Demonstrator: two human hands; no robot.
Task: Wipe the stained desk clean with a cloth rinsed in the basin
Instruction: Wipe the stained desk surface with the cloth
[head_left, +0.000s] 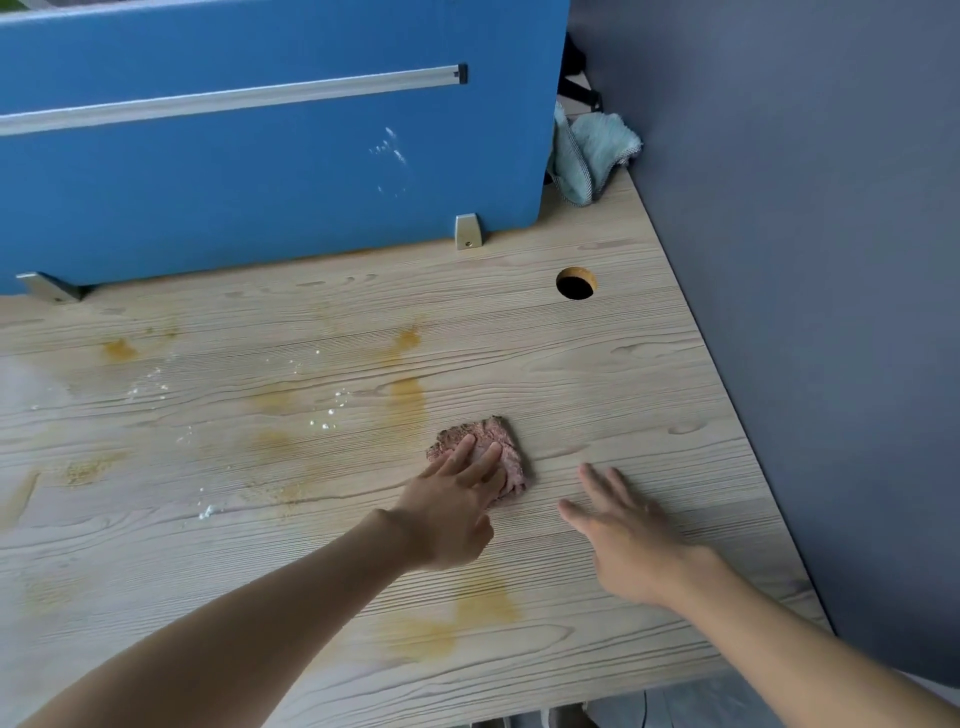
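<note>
A small pinkish-brown cloth (501, 444) lies folded on the light wood-grain desk (649, 395). My left hand (457, 509) presses on it with straight fingers spread over the cloth. My right hand (623, 535) hovers flat just to the right of the cloth, fingers extended and holding nothing. Yellow-orange stains (408, 395) spread across the desk's middle and left, and another patch (483, 603) sits near the front edge under my left forearm. White specks (327, 415) dot the surface left of the cloth. No basin is in view.
A blue partition panel (260, 171) with metal brackets stands along the desk's back edge. A light teal towel (592, 150) is bunched at the back right corner. A round cable hole (575, 284) opens in the desk. A grey wall (831, 260) borders the right side.
</note>
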